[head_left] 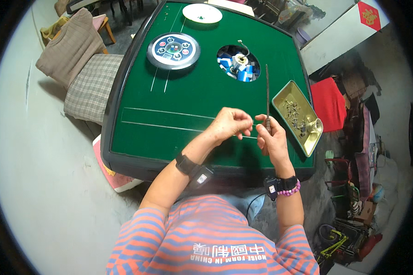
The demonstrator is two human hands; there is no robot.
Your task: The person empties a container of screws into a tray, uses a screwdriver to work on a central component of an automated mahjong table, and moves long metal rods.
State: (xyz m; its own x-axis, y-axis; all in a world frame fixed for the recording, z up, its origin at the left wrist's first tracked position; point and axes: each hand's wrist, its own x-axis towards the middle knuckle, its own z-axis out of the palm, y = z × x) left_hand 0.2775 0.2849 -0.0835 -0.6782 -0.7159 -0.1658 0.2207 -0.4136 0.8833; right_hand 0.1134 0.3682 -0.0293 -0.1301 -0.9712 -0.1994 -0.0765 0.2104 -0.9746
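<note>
Over the table (183, 146) by its near edge, the right hand (274, 140) has its fingers closed around a screwdriver (267, 103) whose shaft points toward the far edge. The left hand (231, 124) just beside it has bent, gathered fingers; whether they grip anything, I cannot tell. A tray (287, 91) of small metal parts (293, 112) lies along the right edge.

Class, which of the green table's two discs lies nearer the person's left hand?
The dark-rimmed disc; the white disc lies beyond it, farther from the left hand.
</note>
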